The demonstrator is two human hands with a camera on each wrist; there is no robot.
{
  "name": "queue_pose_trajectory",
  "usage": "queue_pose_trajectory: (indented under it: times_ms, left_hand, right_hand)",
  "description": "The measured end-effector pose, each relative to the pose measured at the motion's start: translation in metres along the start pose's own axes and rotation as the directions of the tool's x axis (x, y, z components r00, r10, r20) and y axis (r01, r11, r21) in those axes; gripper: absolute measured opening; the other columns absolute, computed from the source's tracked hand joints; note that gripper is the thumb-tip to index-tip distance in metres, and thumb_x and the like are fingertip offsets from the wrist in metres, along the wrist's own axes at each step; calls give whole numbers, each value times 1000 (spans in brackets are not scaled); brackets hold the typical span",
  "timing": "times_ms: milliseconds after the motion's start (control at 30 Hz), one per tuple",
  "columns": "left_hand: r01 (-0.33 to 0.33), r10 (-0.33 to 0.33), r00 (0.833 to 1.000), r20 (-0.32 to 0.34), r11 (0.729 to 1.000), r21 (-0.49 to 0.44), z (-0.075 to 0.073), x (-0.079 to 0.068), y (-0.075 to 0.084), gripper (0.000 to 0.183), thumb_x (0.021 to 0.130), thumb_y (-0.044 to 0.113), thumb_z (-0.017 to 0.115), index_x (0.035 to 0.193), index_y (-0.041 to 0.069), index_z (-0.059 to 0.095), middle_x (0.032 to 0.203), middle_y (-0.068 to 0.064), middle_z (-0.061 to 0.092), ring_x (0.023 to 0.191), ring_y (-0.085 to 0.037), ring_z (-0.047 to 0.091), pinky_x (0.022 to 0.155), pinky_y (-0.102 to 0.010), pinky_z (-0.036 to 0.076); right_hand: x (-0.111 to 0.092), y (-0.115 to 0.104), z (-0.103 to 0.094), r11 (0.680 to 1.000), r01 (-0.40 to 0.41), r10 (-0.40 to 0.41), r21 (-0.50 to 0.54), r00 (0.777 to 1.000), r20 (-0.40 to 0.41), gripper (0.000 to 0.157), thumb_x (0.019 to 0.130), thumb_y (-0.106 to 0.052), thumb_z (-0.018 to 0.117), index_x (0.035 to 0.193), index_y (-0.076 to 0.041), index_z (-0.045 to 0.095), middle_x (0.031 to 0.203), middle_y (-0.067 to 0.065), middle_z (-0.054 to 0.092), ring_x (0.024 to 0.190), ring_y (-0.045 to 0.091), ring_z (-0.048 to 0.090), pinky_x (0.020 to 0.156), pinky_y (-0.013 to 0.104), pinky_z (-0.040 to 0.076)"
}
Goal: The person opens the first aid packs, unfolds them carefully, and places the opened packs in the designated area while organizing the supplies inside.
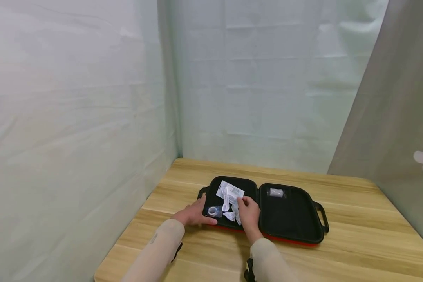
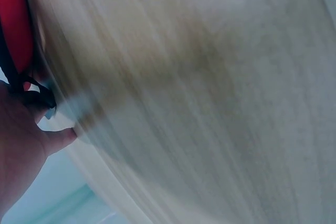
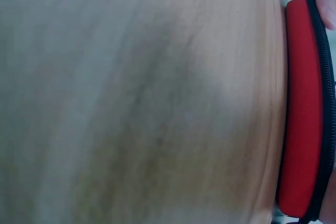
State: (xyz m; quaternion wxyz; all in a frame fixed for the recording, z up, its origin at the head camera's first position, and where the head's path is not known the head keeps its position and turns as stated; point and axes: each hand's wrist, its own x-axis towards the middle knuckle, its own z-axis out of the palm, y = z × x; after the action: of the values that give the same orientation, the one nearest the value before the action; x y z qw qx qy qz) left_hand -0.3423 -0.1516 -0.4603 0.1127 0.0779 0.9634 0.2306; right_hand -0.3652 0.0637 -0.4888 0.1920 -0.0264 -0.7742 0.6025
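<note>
A black-lined case (image 1: 289, 219) with a red shell (image 3: 304, 108) lies unfolded on the table. My left hand (image 1: 197, 212) rests at the left half's near-left corner, thumb and fingers spread. In the left wrist view, that hand (image 2: 20, 156) is beside the black handle (image 2: 39, 97). Over the left half, my right hand (image 1: 249, 212) pinches the lower edge of a white printed packet (image 1: 237, 191). Across this packet lies a narrow white strip (image 1: 226, 199). Near my left thumb are a white ring-shaped roll (image 1: 212, 211) in clear wrapping and a small crumpled white packet (image 1: 230, 216).
A white wrapped roll (image 1: 276, 192) sits at the top of the case's right half. Another black handle (image 1: 322, 217) sticks out on the right. The wooden table (image 1: 363, 235) extends around the case, with pale curtains (image 1: 268, 98) behind and at the sides.
</note>
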Motion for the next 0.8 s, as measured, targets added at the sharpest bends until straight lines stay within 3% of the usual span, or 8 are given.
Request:
queue_pose_trajectory:
  times_ms: [367,633,800]
  left_hand:
    - [14,-14,1000,11,1000,5,-4,-1,4,121,79,63,73,156,-6,10,160,-25,18,147,-38,20,114,-60,19]
    - [25,-26,1000,14,999,21,-1,-3,2,120,79,62,74,156,-6,12,160,-25,20,146,-38,22,115,-57,22]
    - [23,-23,1000,6,1000,18,-2,-3,3,120,79,62,75,156,-6,12,160,-25,21,146,-39,23,115,-58,22]
  right_hand:
    - [1,0,-2,991,1,17,132,991,-134,11,92,-14,70,90,-4,75,76,7,69,71,20,58,67,33,47]
    - [0,3,-2,968,-102,129,230,986,-103,18,95,-15,67,98,1,75,91,13,73,77,20,62,65,21,49]
    - [2,3,-3,940,-121,163,320,981,-108,19,95,-15,67,99,2,74,91,14,72,72,19,61,62,19,48]
